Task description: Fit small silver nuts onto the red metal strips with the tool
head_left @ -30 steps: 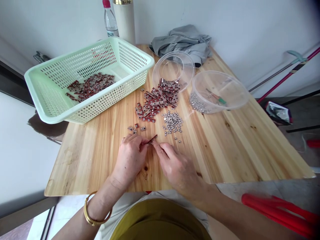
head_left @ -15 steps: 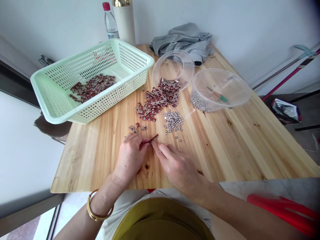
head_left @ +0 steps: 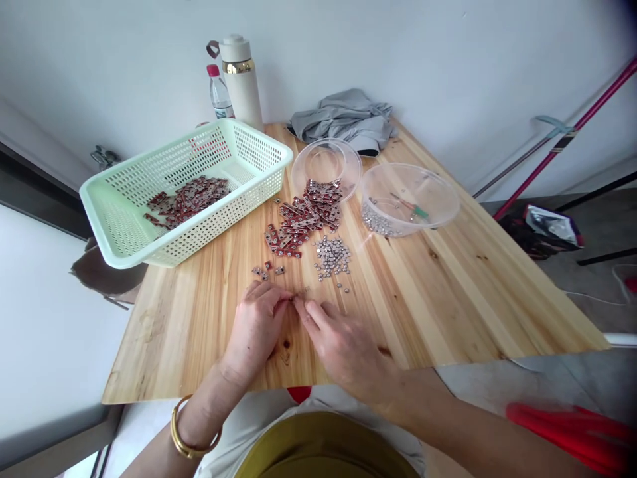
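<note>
My left hand [head_left: 255, 330] and my right hand [head_left: 346, 345] meet at their fingertips over the near part of the wooden table [head_left: 209, 332]. Between them they pinch a small dark strip [head_left: 293, 298], mostly hidden by the fingers. Just beyond lie a few small loose pieces [head_left: 267, 265] and a heap of round metal studs [head_left: 332, 257]. Behind these is a pile of reddish-brown strips with metal dots [head_left: 303, 219], partly on a clear round lid [head_left: 350, 158].
A pale green basket [head_left: 209, 232] holding similar strips stands at left. At right is a clear tub [head_left: 438, 226] with studs and a green-handled tool [head_left: 419, 211]. Grey cloth [head_left: 343, 119], a water bottle [head_left: 219, 94] and a white flask [head_left: 243, 93] are at the back.
The view has tilted up, showing more of the flask and wall. Both hands remain together at the fingertips; less of the strip shows between them.
</note>
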Action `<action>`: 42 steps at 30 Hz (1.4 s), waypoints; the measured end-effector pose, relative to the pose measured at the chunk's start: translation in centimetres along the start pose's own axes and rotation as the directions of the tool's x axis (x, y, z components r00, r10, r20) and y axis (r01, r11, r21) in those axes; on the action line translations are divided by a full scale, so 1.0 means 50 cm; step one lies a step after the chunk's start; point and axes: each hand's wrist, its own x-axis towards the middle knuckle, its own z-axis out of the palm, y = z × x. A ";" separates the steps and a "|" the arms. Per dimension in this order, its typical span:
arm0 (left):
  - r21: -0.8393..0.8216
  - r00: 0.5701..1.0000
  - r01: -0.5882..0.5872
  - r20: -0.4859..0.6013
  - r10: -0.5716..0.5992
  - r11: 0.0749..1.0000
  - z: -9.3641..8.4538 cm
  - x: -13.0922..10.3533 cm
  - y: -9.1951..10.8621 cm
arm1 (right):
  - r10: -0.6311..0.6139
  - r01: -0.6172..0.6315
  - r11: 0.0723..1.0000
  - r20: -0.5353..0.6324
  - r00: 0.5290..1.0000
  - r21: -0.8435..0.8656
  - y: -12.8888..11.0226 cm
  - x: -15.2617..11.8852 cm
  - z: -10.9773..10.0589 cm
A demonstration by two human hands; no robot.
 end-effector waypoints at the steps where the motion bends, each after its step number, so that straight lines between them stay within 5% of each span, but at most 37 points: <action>1: 0.007 1.000 -0.024 -0.006 0.024 1.000 0.003 -0.003 0.001 | -0.008 0.008 1.000 0.001 1.000 0.006 0.000 0.001 -0.001; 5: 0.016 1.000 -0.013 -0.023 0.014 1.000 -0.020 0.004 -0.002 | 0.072 -0.051 0.974 -0.089 0.993 0.221 0.013 -0.003 -0.004; 8: 0.034 0.987 0.052 -0.156 -0.046 0.998 -0.100 0.049 -0.017 | 0.200 -0.083 0.881 -0.207 0.958 0.467 0.033 -0.018 -0.006; 11: 0.231 0.904 0.098 -0.427 0.011 0.968 -0.190 0.106 -0.030 | 0.266 -0.082 0.814 -0.244 0.933 0.574 0.051 -0.031 -0.008; 13: 0.343 0.845 0.077 -0.521 0.121 0.936 -0.212 0.128 -0.032 | 0.295 -0.093 0.792 -0.244 0.924 0.604 0.065 -0.032 -0.007; 15: 0.365 0.887 -0.023 -0.421 0.187 0.931 -0.190 0.128 -0.029 | 0.348 -0.135 0.772 -0.236 0.907 0.621 0.083 -0.028 -0.005; 17: 0.303 0.964 -0.137 -0.179 0.197 0.943 -0.138 0.113 -0.027 | 0.403 -0.185 0.756 -0.224 0.887 0.627 0.106 -0.022 -0.002; 20: 0.297 0.997 -0.074 0.018 0.071 0.952 -0.059 0.090 -0.032 | 0.439 -0.224 0.741 -0.205 0.875 0.634 0.139 -0.015 0.002; 24: 0.313 0.991 -0.083 0.126 0.046 0.946 -0.024 0.090 -0.041 | 0.394 -0.208 0.738 -0.160 0.905 0.641 0.158 -0.009 0.001; 27: 0.178 0.995 0.032 0.085 -0.047 0.984 -0.032 0.096 -0.035 | 0.340 -0.208 0.782 -0.123 0.932 0.588 0.151 0.002 -0.004; 30: -0.192 0.929 0.359 0.166 -0.331 0.913 -0.041 0.093 -0.016 | 0.279 -0.209 0.856 -0.082 0.957 0.472 0.138 0.018 -0.007; 33: -0.488 0.814 0.581 0.323 -0.483 0.652 -0.041 0.085 0.005 | 0.205 -0.172 0.928 -0.068 0.976 0.330 0.130 0.035 -0.007; 38: -0.647 0.751 0.637 0.401 -0.524 0.419 -0.034 0.072 0.016 | 0.079 -0.076 0.995 -0.037 0.996 0.072 0.127 0.058 -0.009; 42: -0.578 0.781 0.616 0.355 -0.514 0.536 -0.033 0.062 0.014 | 0.025 -0.023 0.997 0.015 1.000 -0.071 0.125 0.069 -0.013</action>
